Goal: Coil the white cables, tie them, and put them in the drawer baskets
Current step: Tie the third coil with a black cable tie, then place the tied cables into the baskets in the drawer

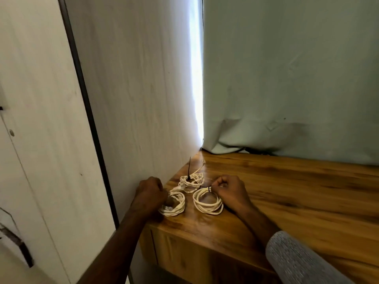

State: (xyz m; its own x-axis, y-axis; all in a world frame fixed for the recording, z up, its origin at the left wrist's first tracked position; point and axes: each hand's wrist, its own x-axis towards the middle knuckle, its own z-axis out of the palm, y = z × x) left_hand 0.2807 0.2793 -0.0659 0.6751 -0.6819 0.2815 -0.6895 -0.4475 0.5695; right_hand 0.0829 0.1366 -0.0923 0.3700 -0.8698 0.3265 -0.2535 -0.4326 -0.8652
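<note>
On the left end of the tabletop, close to the pale wall:

Curtain: a pale green cloth curtain (pixel 291 78) hung behind the far edge, its hem bunched on the wood.

Wall: a whitish wood-grain panel (pixel 133 89) stood along the left side, with a bright strip of light between it and the curtain.

Table: a glossy brown wooden table (pixel 287 193) filled the lower right, with a drawer front visible under its near left corner.

Sleeve: a grey knitted sleeve (pixel 297 261) covered the right forearm at the near right.

Left hand: the left hand (pixel 150 194) lay at the table's left edge with fingers curled, gripping the left side of the near-left coil.

Right hand: the right hand (pixel 229 191) rested on the table with fingers curled, pinching at the black tie on the far edge of the near-right coil.

Near-right coil: a neat round coil of white cable (pixel 207 202) lay flat just left of the right hand.

Near-left coil: a looser white cable coil (pixel 174 204) lay flat beside it, not quite touching; whether it was tied could not be told.

Far coil: a third, untidy white cable coil (pixel 191 181) lay beyond the two, with a loose end trailing toward the wall.

Far tie: a black zip tie (pixel 189 170) stood upright from the far coil.

Near tie: a short black zip tie (pixel 208 189) sat at the right hand's fingertips.
</note>
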